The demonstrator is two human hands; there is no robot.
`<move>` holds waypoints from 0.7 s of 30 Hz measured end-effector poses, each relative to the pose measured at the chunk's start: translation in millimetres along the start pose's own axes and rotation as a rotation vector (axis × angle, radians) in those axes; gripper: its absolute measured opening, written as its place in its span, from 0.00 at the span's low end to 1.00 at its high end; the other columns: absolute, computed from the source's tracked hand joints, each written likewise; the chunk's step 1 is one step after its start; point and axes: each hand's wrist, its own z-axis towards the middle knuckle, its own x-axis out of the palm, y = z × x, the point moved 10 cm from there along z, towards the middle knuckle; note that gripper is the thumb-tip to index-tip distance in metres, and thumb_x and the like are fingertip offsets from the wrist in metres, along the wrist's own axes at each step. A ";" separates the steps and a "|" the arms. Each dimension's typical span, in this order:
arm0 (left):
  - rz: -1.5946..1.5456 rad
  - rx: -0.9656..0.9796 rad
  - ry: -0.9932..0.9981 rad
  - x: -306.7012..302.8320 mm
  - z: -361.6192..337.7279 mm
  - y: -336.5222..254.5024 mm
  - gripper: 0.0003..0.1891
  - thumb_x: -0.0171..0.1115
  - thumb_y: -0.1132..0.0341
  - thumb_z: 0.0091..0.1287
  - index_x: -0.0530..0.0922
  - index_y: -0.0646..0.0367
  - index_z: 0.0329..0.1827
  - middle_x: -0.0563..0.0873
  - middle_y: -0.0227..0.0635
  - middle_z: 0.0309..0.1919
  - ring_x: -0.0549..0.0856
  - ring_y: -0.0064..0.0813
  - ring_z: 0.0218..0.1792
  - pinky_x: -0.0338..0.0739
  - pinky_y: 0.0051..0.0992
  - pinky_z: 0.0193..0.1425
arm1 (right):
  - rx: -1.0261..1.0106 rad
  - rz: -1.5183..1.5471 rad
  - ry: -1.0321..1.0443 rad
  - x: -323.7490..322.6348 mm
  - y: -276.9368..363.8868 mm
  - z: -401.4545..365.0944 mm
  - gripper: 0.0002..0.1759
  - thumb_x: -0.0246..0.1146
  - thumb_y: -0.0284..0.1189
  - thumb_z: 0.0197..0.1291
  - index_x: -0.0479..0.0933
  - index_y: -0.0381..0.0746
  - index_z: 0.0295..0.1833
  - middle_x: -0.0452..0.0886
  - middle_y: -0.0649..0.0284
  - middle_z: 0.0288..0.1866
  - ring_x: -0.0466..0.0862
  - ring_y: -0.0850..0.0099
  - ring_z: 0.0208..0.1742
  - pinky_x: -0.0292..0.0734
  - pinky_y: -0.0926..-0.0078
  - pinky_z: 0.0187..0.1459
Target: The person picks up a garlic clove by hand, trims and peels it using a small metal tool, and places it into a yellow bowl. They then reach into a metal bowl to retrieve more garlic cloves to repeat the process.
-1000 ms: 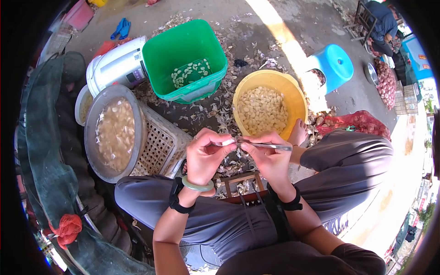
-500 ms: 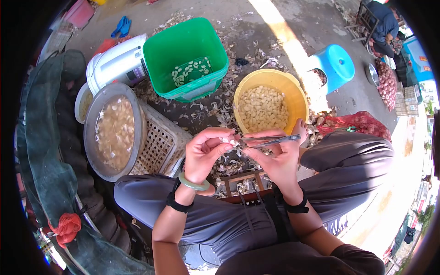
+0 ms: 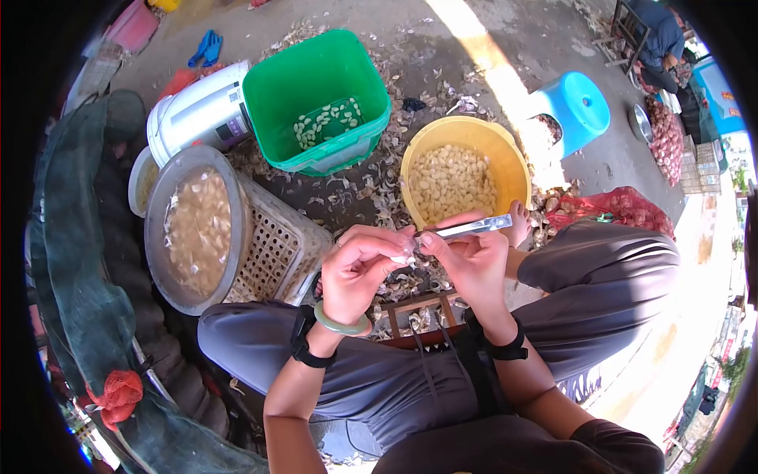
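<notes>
My left hand (image 3: 355,270) pinches a pale garlic clove (image 3: 407,258) between thumb and fingertips, partly hidden by them. Close beside it, my right hand (image 3: 476,265) is closed on a small knife (image 3: 480,226), its flat metal part pointing right and catching the light. The fingertips of both hands nearly meet at the clove. Just beyond them stands a yellow basin (image 3: 517,162) with many peeled cloves (image 3: 452,186) inside. A green bucket (image 3: 316,63) farther off holds some cloves at its bottom.
To the left, a grey basin (image 3: 155,237) of cloves in cloudy water rests on a crate (image 3: 276,245). A white bucket (image 3: 201,110) lies behind it. On the right are a blue stool (image 3: 583,114), a red net bag (image 3: 620,209) and another person (image 3: 659,35). Peelings litter the ground.
The knife has turned in my right hand, so its bright flat side now shows. Both hands have come slightly lower and closer together around the clove.
</notes>
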 end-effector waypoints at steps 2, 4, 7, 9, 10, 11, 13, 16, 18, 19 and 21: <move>0.017 0.072 0.013 3.1 -1.5 -4.1 0.10 0.61 0.88 0.58 0.78 0.67 0.40 0.79 0.40 0.43 0.83 0.37 0.52 0.82 0.35 0.58 | -0.024 -0.033 -0.061 -7.9 -4.9 3.6 0.08 0.69 0.19 0.56 0.78 0.30 0.39 0.85 0.59 0.33 0.85 0.77 0.34 0.83 0.80 0.37; -0.104 0.135 -0.050 -6.4 -4.0 1.2 0.15 0.59 0.89 0.59 0.74 0.64 0.46 0.78 0.39 0.45 0.82 0.39 0.54 0.81 0.36 0.60 | -0.031 -0.389 0.015 -0.5 -7.2 6.7 0.09 0.70 0.20 0.54 0.77 0.30 0.39 0.85 0.58 0.30 0.85 0.77 0.33 0.83 0.80 0.34; -0.341 -0.021 -0.070 -10.1 -1.9 5.9 0.13 0.57 0.81 0.65 0.71 0.63 0.52 0.77 0.39 0.50 0.80 0.43 0.57 0.81 0.34 0.59 | 0.013 -0.553 0.148 10.7 -33.4 -1.3 0.10 0.70 0.22 0.51 0.78 0.31 0.38 0.84 0.58 0.25 0.86 0.73 0.28 0.81 0.78 0.32; -0.551 -0.173 -0.093 -11.1 0.7 15.0 0.15 0.56 0.73 0.70 0.71 0.63 0.58 0.77 0.39 0.55 0.79 0.44 0.58 0.82 0.30 0.57 | 0.008 -0.595 0.216 16.9 -31.0 -1.3 0.11 0.71 0.23 0.51 0.78 0.32 0.38 0.84 0.58 0.25 0.87 0.71 0.28 0.82 0.77 0.32; -0.548 -0.171 -0.098 -13.4 1.0 13.5 0.15 0.56 0.73 0.70 0.71 0.63 0.58 0.77 0.39 0.55 0.79 0.44 0.58 0.82 0.30 0.57 | 0.038 -0.610 0.248 18.7 -30.8 -3.8 0.11 0.71 0.24 0.50 0.77 0.33 0.38 0.82 0.58 0.26 0.87 0.69 0.30 0.81 0.75 0.34; -0.547 -0.250 -0.122 -14.8 -0.6 20.3 0.18 0.57 0.73 0.69 0.70 0.62 0.62 0.77 0.39 0.56 0.80 0.43 0.58 0.82 0.29 0.57 | 0.071 -0.626 0.281 20.6 -30.4 -7.7 0.12 0.71 0.25 0.49 0.76 0.34 0.37 0.81 0.58 0.28 0.87 0.66 0.32 0.81 0.73 0.35; -0.538 -0.312 -0.131 -12.2 -0.4 22.0 0.23 0.58 0.73 0.68 0.68 0.61 0.67 0.75 0.41 0.60 0.81 0.40 0.56 0.83 0.24 0.55 | -0.005 -0.593 0.212 17.6 -14.0 -7.0 0.12 0.71 0.23 0.50 0.76 0.33 0.38 0.82 0.57 0.31 0.87 0.67 0.34 0.81 0.74 0.35; -0.391 -0.264 -0.051 -14.5 -2.4 24.3 0.21 0.59 0.74 0.68 0.71 0.62 0.64 0.77 0.40 0.57 0.83 0.40 0.54 0.83 0.25 0.55 | -0.182 -0.616 0.130 17.2 28.3 -5.4 0.14 0.71 0.20 0.50 0.76 0.33 0.41 0.82 0.55 0.40 0.86 0.69 0.39 0.81 0.75 0.40; -0.335 -0.289 -0.044 -12.0 -5.0 23.5 0.19 0.60 0.73 0.67 0.73 0.62 0.62 0.78 0.41 0.56 0.84 0.39 0.52 0.84 0.26 0.53 | -0.506 -0.446 0.008 11.6 65.1 -14.6 0.16 0.73 0.21 0.48 0.76 0.35 0.42 0.82 0.58 0.39 0.85 0.69 0.39 0.80 0.75 0.40; -0.275 -0.302 -0.036 -8.6 -4.3 21.3 0.19 0.59 0.74 0.67 0.74 0.62 0.61 0.78 0.40 0.54 0.84 0.38 0.52 0.84 0.27 0.52 | -0.499 -0.374 0.035 14.5 68.3 -16.3 0.18 0.74 0.19 0.46 0.76 0.35 0.43 0.82 0.58 0.41 0.85 0.70 0.41 0.80 0.75 0.41; -0.179 -0.286 -0.023 -5.1 -4.3 18.4 0.18 0.61 0.79 0.65 0.76 0.64 0.59 0.78 0.39 0.52 0.84 0.34 0.51 0.83 0.26 0.51 | -0.486 -0.347 0.043 19.3 69.4 -19.2 0.17 0.74 0.19 0.47 0.76 0.35 0.43 0.82 0.58 0.41 0.85 0.69 0.41 0.80 0.76 0.41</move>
